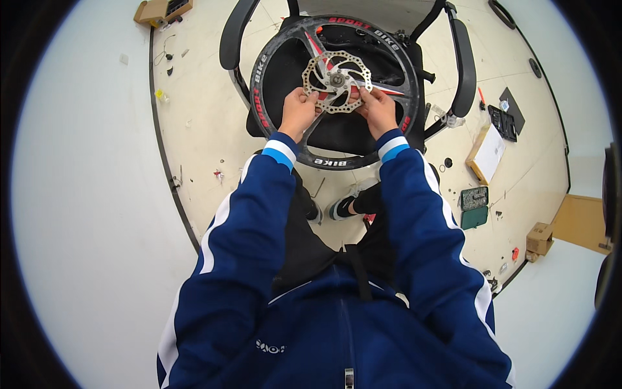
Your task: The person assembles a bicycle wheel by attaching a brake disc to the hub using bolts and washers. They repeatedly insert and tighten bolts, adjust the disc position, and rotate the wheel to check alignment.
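A bicycle wheel (260, 83) with a black tyre and dark, red-marked spokes lies flat across a black chair (280, 70). Over its hub sits a silver brake disc (350, 80), round and full of holes. My left hand (299, 113) pinches the disc's lower left rim between thumb and fingers. At the lower right rim, my right hand (378, 111) grips it too, some fingertips showing behind the disc through its gaps. Whether the disc is fixed to the hub or only rests on it, I cannot tell.
The chair's armrests (464, 65) rise on both sides of the wheel. On the floor to the right are a black tool case (503, 123), a white-topped carton (487, 154) and a green case (474, 218). An L-shaped key (318, 188) lies near my feet.
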Demonstrator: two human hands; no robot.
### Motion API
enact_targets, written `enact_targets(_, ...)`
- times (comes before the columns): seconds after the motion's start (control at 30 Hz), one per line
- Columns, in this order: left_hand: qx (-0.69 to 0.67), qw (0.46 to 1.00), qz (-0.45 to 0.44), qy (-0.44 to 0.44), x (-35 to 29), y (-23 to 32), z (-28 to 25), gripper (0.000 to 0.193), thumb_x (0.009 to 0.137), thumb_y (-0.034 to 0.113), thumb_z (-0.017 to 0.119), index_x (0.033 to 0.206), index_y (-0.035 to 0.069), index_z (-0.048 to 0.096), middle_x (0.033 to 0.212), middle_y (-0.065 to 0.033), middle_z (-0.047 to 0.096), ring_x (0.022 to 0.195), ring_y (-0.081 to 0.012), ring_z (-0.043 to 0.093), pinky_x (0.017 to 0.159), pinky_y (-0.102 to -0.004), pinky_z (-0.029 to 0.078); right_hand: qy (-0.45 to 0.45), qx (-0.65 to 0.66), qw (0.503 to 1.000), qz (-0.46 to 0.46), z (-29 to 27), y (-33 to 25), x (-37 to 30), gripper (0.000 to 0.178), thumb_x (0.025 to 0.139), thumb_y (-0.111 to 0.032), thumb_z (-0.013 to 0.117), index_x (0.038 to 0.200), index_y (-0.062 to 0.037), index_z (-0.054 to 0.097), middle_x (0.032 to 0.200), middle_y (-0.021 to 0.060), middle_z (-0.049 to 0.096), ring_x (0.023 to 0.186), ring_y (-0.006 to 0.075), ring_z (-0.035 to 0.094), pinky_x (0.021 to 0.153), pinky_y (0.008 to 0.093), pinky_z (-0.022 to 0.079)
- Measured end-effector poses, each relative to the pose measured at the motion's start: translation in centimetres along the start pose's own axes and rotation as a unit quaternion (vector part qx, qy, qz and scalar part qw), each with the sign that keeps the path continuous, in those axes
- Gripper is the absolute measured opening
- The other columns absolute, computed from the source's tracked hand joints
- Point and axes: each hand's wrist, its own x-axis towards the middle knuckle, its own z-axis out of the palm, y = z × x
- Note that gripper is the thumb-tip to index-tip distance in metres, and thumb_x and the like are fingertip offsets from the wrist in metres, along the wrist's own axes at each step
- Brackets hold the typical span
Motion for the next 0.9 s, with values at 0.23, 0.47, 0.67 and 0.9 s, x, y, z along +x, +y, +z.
enact_targets(0.23, -0.035, 0.988, 0.137, -0.058, -1.7, 5.0, -0.4, 0.013, 0.099, 0.013, 0.061, 0.1, 0.0, 0.059, 0.085, -0.0043, 0.068, 0.069, -0.0082, 0.061, 0.067, -0.0245, 0.051, -0.036, 0.042, 0.993, -0.104, 2.1, -5.7, -3.6, 0.024, 0.103, -0.016, 0.056, 0.118, 0.0006, 0.061, 0.102, 0.0104, 0.071, 0.087, 0.0192, 0.071, 0.077, 0.0323, 0.057)
enact_targets(0.47, -0.067, 0.978, 0.187, -0.062, -2.1, 5.8, 1.1, 0.011, 0.1, 0.012, 0.061, 0.097, 0.002, 0.058, 0.085, -0.0038, 0.068, 0.069, -0.007, 0.059, 0.066, -0.0232, 0.05, -0.05, 0.05, 0.99, -0.123, 1.2, -6.7, -3.8, 0.024, 0.103, -0.016, 0.056, 0.121, -0.0011, 0.06, 0.103, 0.0098, 0.071, 0.088, 0.0182, 0.07, 0.079, 0.0323, 0.057)
enact_targets(0.67, 0.039, 0.992, 0.097, -0.066, 0.4, 4.1, 0.4, 0.019, 0.1, 0.019, 0.062, 0.102, 0.0, 0.062, 0.081, -0.0026, 0.067, 0.067, -0.0078, 0.06, 0.06, -0.0231, 0.048, -0.019, 0.022, 0.997, -0.074, 0.6, -4.9, -2.3, 0.025, 0.103, -0.017, 0.055, 0.122, -0.0013, 0.058, 0.109, 0.0096, 0.069, 0.095, 0.0198, 0.069, 0.082, 0.0346, 0.056)
enact_targets(0.9, 0.116, 0.991, 0.015, -0.06, -0.5, 1.7, -0.9, 0.043, 0.1, 0.037, 0.061, 0.118, -0.002, 0.06, 0.092, -0.0099, 0.069, 0.071, -0.0125, 0.062, 0.061, -0.0256, 0.049, 0.046, 0.013, 0.999, 0.025, -2.4, -2.2, -0.9, 0.036, 0.103, -0.021, 0.055, 0.13, 0.0019, 0.053, 0.117, 0.0108, 0.066, 0.094, 0.0227, 0.069, 0.081, 0.0342, 0.056)
